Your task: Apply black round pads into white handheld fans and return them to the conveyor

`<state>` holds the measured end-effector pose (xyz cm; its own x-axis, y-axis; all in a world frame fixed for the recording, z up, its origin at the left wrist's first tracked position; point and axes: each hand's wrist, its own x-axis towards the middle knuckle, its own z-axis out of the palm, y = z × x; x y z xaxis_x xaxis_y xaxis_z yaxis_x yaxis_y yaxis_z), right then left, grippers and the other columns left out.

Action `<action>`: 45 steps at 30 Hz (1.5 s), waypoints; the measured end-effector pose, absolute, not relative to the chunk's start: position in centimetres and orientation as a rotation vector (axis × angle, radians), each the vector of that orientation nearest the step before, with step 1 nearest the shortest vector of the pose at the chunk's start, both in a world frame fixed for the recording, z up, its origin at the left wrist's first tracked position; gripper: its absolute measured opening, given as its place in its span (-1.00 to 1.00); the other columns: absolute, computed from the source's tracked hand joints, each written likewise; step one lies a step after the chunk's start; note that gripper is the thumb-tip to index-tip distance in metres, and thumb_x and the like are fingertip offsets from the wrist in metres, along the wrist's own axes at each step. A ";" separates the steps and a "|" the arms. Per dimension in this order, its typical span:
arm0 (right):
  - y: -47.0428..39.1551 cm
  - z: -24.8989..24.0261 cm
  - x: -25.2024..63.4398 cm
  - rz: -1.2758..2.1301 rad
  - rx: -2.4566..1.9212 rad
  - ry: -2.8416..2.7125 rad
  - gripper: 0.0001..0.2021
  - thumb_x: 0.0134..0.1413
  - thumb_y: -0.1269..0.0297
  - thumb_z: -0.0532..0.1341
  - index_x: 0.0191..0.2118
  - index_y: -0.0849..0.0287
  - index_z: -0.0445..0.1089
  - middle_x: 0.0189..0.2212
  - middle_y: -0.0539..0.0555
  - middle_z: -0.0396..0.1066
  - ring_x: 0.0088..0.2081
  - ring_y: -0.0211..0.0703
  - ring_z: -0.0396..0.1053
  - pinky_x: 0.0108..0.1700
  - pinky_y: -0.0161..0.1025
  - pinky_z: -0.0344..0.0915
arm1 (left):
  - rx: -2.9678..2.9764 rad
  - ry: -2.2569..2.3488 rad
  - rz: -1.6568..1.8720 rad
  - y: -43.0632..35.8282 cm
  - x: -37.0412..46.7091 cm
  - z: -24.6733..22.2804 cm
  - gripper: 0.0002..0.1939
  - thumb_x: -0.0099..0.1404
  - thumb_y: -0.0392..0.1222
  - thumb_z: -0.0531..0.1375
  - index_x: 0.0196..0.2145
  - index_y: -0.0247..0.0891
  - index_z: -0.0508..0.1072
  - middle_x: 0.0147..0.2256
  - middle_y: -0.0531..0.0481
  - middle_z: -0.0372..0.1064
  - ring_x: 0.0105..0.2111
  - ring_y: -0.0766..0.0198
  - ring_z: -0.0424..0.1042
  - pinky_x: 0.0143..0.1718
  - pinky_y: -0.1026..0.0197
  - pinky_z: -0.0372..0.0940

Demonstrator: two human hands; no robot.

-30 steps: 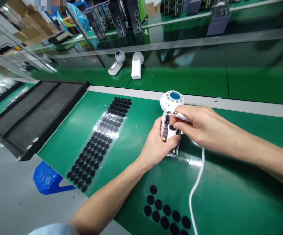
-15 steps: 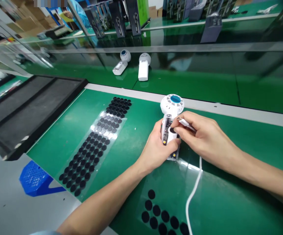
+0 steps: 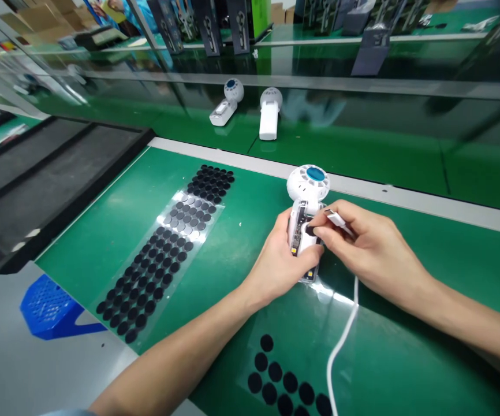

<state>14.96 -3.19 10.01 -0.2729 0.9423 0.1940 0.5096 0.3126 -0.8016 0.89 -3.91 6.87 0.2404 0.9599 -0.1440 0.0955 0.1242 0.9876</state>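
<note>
My left hand (image 3: 276, 260) is closed around the clear handle of a white handheld fan (image 3: 308, 184) with a blue round centre. Circuit parts show through the handle, and a white piece lies on its face. At that face my right hand (image 3: 362, 242) pinches a small black round sticker (image 3: 310, 230) with thumb and forefinger. The same hand also holds a white USB cable (image 3: 340, 346), its plug sticking up between the fingers. Whether the sticker touches the handle I cannot tell. Near my forearms lies a clear sheet of black round stickers (image 3: 290, 382).
A longer sticker sheet (image 3: 159, 254) lies left on the green table (image 3: 215, 277). Beyond the pale rail, two white fans (image 3: 269, 118) lie on a green conveyor belt (image 3: 340, 150). A black tray (image 3: 51, 173) is at left, a blue stool (image 3: 51, 306) below. Boxes (image 3: 239, 26) stand behind.
The two fans and the belt seam beyond the rail have shifted right. My right fingertips stay at the fan handle with the sticker, moved only slightly. The view has shifted a little.
</note>
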 end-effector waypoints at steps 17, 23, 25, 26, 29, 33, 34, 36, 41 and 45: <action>-3.3 9.9 15.0 0.818 -1.282 -1.910 -0.89 0.05 0.45 0.07 -0.42 0.14 0.27 -0.51 -0.05 0.29 -0.53 -0.25 0.21 -0.49 -0.29 0.11 | 1.304 1.153 0.898 -4.0 0.9 6.8 -0.42 0.07 -0.30 0.18 0.05 -0.19 0.12 -0.16 -0.01 0.33 -0.28 0.27 0.36 -0.30 0.24 0.28; -3.4 9.8 14.8 0.744 -1.274 -1.935 -0.87 0.06 0.49 0.07 -0.43 0.14 0.25 -0.50 -0.05 0.29 -0.52 -0.24 0.22 -0.48 -0.29 0.12 | 1.321 1.166 0.904 -4.1 1.0 6.7 -0.44 0.09 -0.28 0.18 0.05 -0.18 0.13 -0.18 0.00 0.34 -0.26 0.25 0.37 -0.28 0.23 0.29; -3.5 9.8 14.8 0.693 -1.266 -1.954 -0.86 0.06 0.51 0.07 -0.44 0.14 0.23 -0.50 -0.05 0.27 -0.51 -0.25 0.21 -0.49 -0.30 0.10 | 1.330 1.169 0.910 -4.2 1.0 6.7 -0.45 0.09 -0.28 0.18 0.05 -0.18 0.13 -0.19 0.00 0.34 -0.26 0.25 0.36 -0.27 0.23 0.28; -3.5 9.8 14.8 0.672 -1.258 -1.963 -0.85 0.07 0.52 0.07 -0.45 0.14 0.23 -0.50 -0.05 0.26 -0.51 -0.25 0.21 -0.49 -0.30 0.10 | 1.334 1.168 0.912 -4.2 1.0 6.7 -0.44 0.09 -0.29 0.18 0.05 -0.18 0.13 -0.18 0.00 0.34 -0.25 0.25 0.36 -0.26 0.22 0.28; -3.7 9.7 14.8 0.644 -1.228 -1.979 -0.84 0.09 0.52 0.08 -0.43 0.14 0.24 -0.50 -0.05 0.24 -0.50 -0.24 0.20 -0.50 -0.29 0.09 | 1.339 1.119 0.941 -4.2 0.8 6.6 -0.47 0.13 -0.28 0.15 0.06 -0.21 0.12 -0.12 -0.04 0.32 -0.19 0.22 0.34 -0.18 0.18 0.26; -4.1 9.4 15.1 0.704 -1.147 -1.993 -0.82 0.16 0.53 0.03 -0.32 0.12 0.30 -0.43 -0.01 0.23 -0.44 -0.21 0.24 -0.45 -0.26 0.16 | 1.324 1.028 0.995 -4.1 0.6 6.4 -0.57 0.25 -0.16 0.07 0.06 -0.25 0.13 0.02 -0.11 0.23 -0.03 0.15 0.26 -0.03 0.11 0.18; -4.3 9.3 15.1 0.720 -1.124 -1.990 -0.78 0.16 0.54 0.00 -0.28 0.11 0.31 -0.39 0.01 0.23 -0.43 -0.20 0.24 -0.45 -0.25 0.17 | 1.327 1.031 1.000 -4.1 0.6 6.4 -0.59 0.26 -0.14 0.06 0.05 -0.25 0.14 0.02 -0.11 0.23 -0.02 0.15 0.26 -0.02 0.10 0.17; -4.7 8.9 15.2 0.727 -1.087 -1.971 -0.70 0.15 0.57 -0.06 -0.19 0.09 0.31 -0.31 0.04 0.21 -0.43 -0.21 0.24 -0.47 -0.25 0.18 | 1.341 1.051 1.010 -4.0 0.6 6.3 -0.61 0.27 -0.12 0.06 0.03 -0.27 0.16 -0.02 -0.11 0.26 -0.04 0.16 0.27 -0.01 0.11 0.17; -5.2 8.8 15.5 0.743 -1.084 -1.924 -0.68 0.16 0.50 -0.08 -0.07 0.07 0.25 -0.22 0.07 0.19 -0.50 -0.26 0.21 -0.51 -0.25 0.19 | 1.277 1.103 1.012 -3.9 0.7 6.5 -0.69 0.24 -0.12 0.08 -0.08 -0.27 0.22 -0.18 -0.07 0.35 -0.25 0.24 0.39 -0.22 0.19 0.29; -5.6 9.4 16.5 0.880 -1.354 -1.807 -0.84 0.18 0.25 0.04 -0.12 0.11 0.14 -0.56 -0.12 0.12 -0.57 -0.23 0.10 -0.51 -0.26 0.10 | 0.977 1.089 0.998 -3.8 0.9 7.3 -0.70 0.18 -0.05 0.09 -0.19 -0.27 0.23 -0.47 0.06 0.36 -0.59 0.34 0.36 -0.58 0.29 0.30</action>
